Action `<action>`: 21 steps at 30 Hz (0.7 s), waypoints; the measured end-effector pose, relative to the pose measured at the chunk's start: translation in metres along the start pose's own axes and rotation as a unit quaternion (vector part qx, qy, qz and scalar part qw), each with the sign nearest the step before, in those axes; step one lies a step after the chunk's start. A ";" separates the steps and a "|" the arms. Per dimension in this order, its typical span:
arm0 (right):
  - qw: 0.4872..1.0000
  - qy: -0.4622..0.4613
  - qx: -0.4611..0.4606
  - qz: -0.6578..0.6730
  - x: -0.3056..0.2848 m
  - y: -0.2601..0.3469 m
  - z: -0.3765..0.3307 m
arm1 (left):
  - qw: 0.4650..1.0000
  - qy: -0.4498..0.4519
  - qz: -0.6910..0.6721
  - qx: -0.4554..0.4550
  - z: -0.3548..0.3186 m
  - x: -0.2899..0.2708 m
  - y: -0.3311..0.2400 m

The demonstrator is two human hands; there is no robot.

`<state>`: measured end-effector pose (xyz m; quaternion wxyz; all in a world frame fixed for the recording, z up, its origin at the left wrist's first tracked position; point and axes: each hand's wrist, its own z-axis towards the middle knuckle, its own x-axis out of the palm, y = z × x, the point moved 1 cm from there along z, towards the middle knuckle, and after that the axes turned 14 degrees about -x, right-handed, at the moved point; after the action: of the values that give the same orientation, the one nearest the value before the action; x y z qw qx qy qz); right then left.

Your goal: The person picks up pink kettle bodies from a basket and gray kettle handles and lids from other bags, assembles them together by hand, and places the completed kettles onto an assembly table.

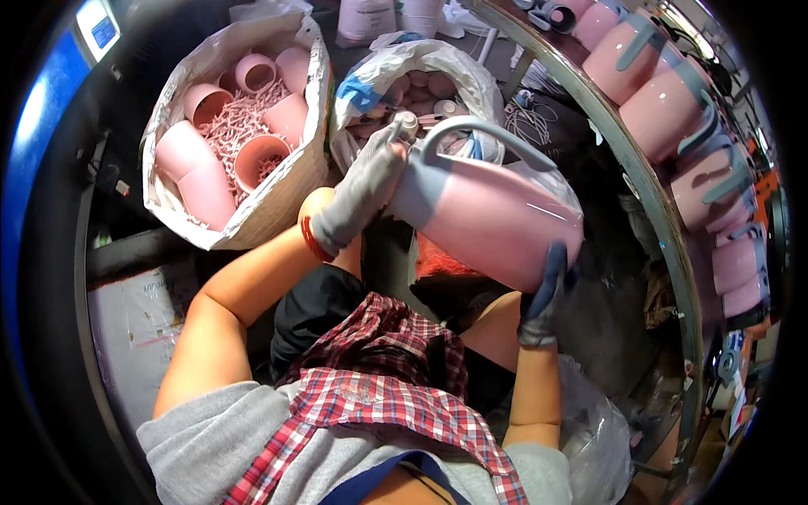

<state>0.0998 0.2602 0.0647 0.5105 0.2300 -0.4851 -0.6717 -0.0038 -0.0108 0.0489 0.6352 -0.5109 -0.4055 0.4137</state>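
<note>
A glossy pink jug (497, 223) with a blue-grey collar and handle is held tilted in front of me, base toward the lower right. My left hand (362, 198), in a light grey glove with a red band at the wrist, is closed at the jug's collar end. A small pale round piece (406, 124) shows by its fingertips; whether the fingers hold it I cannot tell. My right hand (544, 299), in a dark blue and grey glove, grips the jug's base from below, its fingers partly hidden.
Left stands a white woven sack (316, 126) of pink cylindrical shells and small pink strips. Beyond the jug, another sack (475, 71) holds small pink and grey parts. Several pink jugs (661, 114) line the bench (627, 160) curving along the right. Clear plastic (593, 429) lies by my right arm.
</note>
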 end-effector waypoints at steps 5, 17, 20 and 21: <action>0.958 0.261 0.006 -0.116 -0.040 -0.126 0.024 | 0.810 0.145 0.359 0.441 -0.044 0.061 -0.071; 0.792 0.601 0.096 -0.047 0.060 -0.048 0.078 | 0.743 0.368 0.256 0.497 -0.037 0.100 -0.146; 0.928 0.338 0.137 0.078 0.030 -0.045 0.122 | 0.878 0.200 0.139 0.411 0.010 0.033 -0.122; 0.952 0.288 0.057 0.088 0.012 -0.035 0.132 | 0.947 0.130 0.075 0.283 0.006 0.015 -0.110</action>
<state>-0.0265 0.3045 0.0920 0.6713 0.3990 -0.3732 -0.5009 0.0075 -0.0094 0.1592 0.7681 -0.3882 -0.1463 0.4877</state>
